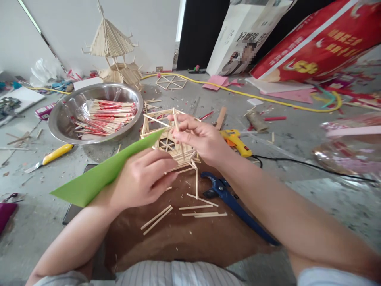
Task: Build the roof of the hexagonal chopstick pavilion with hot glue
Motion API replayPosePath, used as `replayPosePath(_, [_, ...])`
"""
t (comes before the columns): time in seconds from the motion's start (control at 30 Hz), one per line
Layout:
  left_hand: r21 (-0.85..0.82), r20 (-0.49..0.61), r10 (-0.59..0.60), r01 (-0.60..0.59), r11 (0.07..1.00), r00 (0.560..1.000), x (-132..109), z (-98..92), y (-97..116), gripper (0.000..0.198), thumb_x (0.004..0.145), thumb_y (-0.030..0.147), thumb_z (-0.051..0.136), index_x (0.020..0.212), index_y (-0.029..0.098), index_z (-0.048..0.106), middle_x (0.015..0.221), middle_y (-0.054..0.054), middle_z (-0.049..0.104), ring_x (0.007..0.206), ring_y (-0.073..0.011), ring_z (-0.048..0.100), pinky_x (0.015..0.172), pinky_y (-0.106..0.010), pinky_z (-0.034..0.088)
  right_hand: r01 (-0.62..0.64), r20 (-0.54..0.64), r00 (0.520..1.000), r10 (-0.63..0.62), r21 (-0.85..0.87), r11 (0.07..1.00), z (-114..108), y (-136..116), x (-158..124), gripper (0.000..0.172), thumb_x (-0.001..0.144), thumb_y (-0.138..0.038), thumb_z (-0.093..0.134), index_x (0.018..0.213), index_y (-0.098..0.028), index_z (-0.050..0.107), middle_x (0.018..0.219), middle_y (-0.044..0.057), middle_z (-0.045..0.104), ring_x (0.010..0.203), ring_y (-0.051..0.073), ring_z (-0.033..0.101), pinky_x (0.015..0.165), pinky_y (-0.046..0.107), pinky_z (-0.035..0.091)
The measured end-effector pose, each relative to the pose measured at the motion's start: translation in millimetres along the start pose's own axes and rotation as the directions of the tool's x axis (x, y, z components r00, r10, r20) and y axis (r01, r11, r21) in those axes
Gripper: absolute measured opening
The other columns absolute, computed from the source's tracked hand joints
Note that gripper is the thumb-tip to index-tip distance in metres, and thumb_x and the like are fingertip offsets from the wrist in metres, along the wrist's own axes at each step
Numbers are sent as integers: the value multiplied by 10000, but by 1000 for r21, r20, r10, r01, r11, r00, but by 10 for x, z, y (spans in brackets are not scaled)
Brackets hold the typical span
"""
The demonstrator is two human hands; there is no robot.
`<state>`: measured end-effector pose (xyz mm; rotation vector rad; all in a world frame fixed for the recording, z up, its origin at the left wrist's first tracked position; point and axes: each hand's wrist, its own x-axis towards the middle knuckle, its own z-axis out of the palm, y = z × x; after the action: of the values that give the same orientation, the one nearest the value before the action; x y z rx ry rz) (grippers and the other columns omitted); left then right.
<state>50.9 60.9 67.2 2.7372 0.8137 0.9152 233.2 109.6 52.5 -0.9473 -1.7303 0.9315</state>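
Note:
My right hand [202,139] pinches a thin wooden stick [176,122] between thumb and fingertips, tilted over a small model built of wooden sticks [187,155]. The model has an open upper frame and a slatted base, partly hidden by my hands. With its fingers curled, my left hand [143,178] grips the near lower edge of the model, though the exact contact is partly hidden. A green sheet [101,174] slants behind my left hand and along its wrist. Several loose sticks [196,207] lie on the brown board [190,242] below the model.
Blue cutters [235,204] and a yellow glue gun [239,143] lie right. Left are a metal bowl [56,127] of bundled sticks and a yellow-handled knife [56,155]. Behind stand a stick pavilion [110,37], a yellow cable [238,94], a white bag [235,35] and a red bag [321,43].

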Motion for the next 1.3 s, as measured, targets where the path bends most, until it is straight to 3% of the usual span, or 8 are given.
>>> replayPosePath(0.2, [-8,68,72,-72,997,995,-5,86,24,132,813,180,489,908,168,579,906,-59,633,815,-142,577,732,-274,481,-135,371,922,107,50,990,102,-61,111,135,741,-252,543,645,-160,567,747,11,599,644,104,530,577,247,420])
replayPosePath(0.4, [313,-264,4,82,946,964,-32,33,-62,257,781,214,545,1037,221,559,1141,-73,560,1061,-223,499,901,-399,412,-256,150,963,222,266,929,82,-62,52,129,688,-280,620,669,-153,608,545,-24,574,521,85,524,536,233,439])
replayPosePath(0.5, [441,-248,-45,154,884,968,-23,46,-143,372,784,264,538,1152,220,513,1234,-90,507,1179,-278,402,970,-456,327,-312,82,948,308,436,844,81,-36,56,159,664,-304,653,671,-151,612,561,-11,605,527,97,569,547,243,469])
replayPosePath(0.6, [506,-195,-114,199,839,974,-21,94,-232,467,804,255,498,1260,190,428,1307,-111,449,1219,-306,349,985,-479,270,-324,108,942,317,536,780,144,-43,77,172,629,-311,685,667,-156,620,590,-16,613,531,99,586,553,247,482])
replayPosePath(0.83, [446,-347,-173,324,834,922,-282,-71,-564,376,863,233,396,1214,309,507,1190,-4,562,917,-213,512,826,-380,379,-337,251,937,244,459,822,378,-251,7,140,687,-299,629,712,-161,636,638,2,619,626,114,590,562,237,460])
replayPosePath(1.07, [420,-555,-480,727,544,680,-1279,-730,-1411,303,843,350,373,1031,400,605,1102,69,586,868,-223,502,734,-429,403,-375,289,913,288,315,872,287,-248,-218,149,710,-307,598,677,-165,623,638,13,618,615,119,565,560,254,460])
replayPosePath(1.23, [225,-571,-753,945,238,326,-2127,-1144,-1818,365,764,564,371,930,350,614,1240,45,475,1061,-396,401,799,-657,269,-379,297,912,284,344,859,253,-165,-323,157,722,-315,595,688,-163,612,590,3,607,564,109,553,572,268,450])
replayPosePath(1.3, [208,-568,-782,964,165,256,-2344,-1201,-1918,465,671,635,443,898,272,626,1233,-36,474,1062,-490,365,725,-704,250,-381,308,909,279,349,856,256,-158,-346,155,723,-315,596,687,-165,608,586,0,604,564,109,551,576,268,444])
